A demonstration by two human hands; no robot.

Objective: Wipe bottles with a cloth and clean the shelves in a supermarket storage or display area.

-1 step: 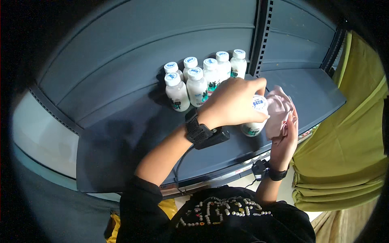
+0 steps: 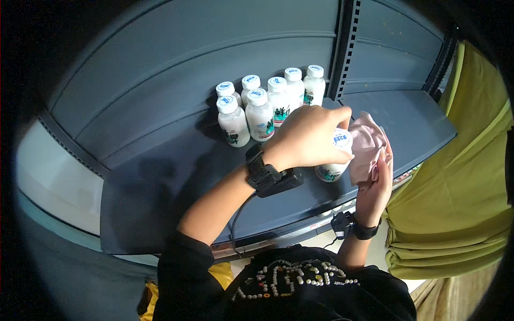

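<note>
My left hand is closed around a white plastic bottle with a white cap, which stands on a dark grey-blue shelf. Against the bottle's right side my right hand presses a pink cloth that it holds. Just behind and to the left, several matching white bottles stand upright in two short rows at the back of the shelf. Both wrists wear black bands, and the left one carries a small black device with a cable.
A dark perforated upright post divides the shelf's back panel. Yellow-green fabric hangs at the right beside the shelf's end. A pale surface lies below the shelf on the left.
</note>
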